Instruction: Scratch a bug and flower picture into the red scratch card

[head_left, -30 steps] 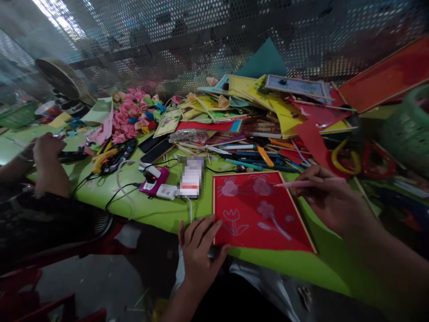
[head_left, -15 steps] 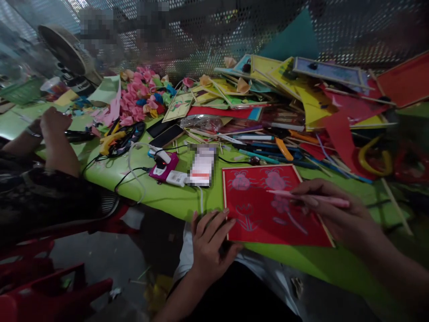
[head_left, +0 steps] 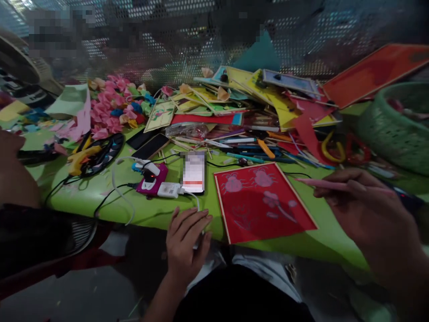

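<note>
A red sheet [head_left: 248, 201] with thin wooden strips along some edges lies on the green table. Pink insects and flowers are drawn on it, along with a faint tulip outline at its lower left. My right hand [head_left: 365, 205] is closed round a pink pen [head_left: 335, 184], its tip pointing left, in the air to the right of the sheet. To the left of the sheet, my left hand [head_left: 187, 237] rests at the table's front edge with fingers stretched out, apart from the sheet. Above that hand lies a lit phone [head_left: 193, 172], plugged into a white cable.
A magenta power strip [head_left: 152, 179] with plugs and cables sits left of the phone. Behind are pens, sticks, a pile of framed coloured pictures [head_left: 258, 87] and pink paper flowers [head_left: 109, 105]. A green basket [head_left: 395, 125] stands at right. Another person's arm [head_left: 20, 179] is at left.
My right hand has drawn the pen away from the sheet, to the right. My left hand has come off the sheet's left edge. The view has turned right, bringing the green basket in.
</note>
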Demonstrator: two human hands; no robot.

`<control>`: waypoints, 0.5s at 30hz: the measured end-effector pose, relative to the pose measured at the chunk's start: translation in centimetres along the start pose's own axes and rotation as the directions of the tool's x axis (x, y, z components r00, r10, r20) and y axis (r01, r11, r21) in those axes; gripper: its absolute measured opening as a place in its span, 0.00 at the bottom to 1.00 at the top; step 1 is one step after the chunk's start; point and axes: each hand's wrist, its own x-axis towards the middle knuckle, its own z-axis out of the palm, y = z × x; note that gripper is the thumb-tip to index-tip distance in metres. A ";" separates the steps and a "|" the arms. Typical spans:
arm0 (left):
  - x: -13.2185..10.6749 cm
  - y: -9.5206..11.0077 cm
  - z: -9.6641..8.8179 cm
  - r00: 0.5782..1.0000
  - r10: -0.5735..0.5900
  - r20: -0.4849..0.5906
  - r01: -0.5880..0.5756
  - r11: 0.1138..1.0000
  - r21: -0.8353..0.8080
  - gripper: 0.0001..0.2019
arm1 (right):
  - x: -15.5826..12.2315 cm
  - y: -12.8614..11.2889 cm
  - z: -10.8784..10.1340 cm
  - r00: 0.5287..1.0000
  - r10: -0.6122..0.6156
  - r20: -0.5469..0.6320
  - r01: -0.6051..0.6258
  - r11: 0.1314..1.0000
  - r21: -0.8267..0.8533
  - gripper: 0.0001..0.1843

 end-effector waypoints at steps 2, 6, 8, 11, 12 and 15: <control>1.4 -0.8 -0.7 0.997 0.067 0.046 -0.065 0.997 -0.042 0.11 | -1.3 0.8 -0.3 0.997 -0.003 -0.076 0.006 0.999 0.041 0.07; 5.2 -2.5 -1.4 0.976 0.204 0.082 -0.198 0.978 -0.069 0.09 | -3.5 3.3 -0.6 0.981 -0.076 -0.177 0.090 0.994 0.069 0.08; 7.6 -3.6 -1.2 0.964 0.239 0.114 -0.235 0.971 -0.041 0.08 | -3.9 4.6 -0.9 0.972 -0.106 -0.208 0.120 0.991 0.056 0.07; 11.7 -4.8 0.1 0.904 0.244 0.352 -0.252 0.968 -0.024 0.10 | -3.6 5.8 -1.2 0.928 -0.226 -0.297 0.259 0.963 0.077 0.10; 13.1 -5.1 0.7 0.867 0.238 0.438 -0.254 0.967 -0.023 0.10 | -3.3 6.1 -1.3 0.917 -0.243 -0.315 0.282 0.956 0.083 0.10; 16.5 -5.4 3.3 0.735 0.218 0.642 -0.279 0.960 -0.007 0.10 | -2.7 6.4 -1.5 0.900 -0.260 -0.349 0.311 0.945 0.097 0.09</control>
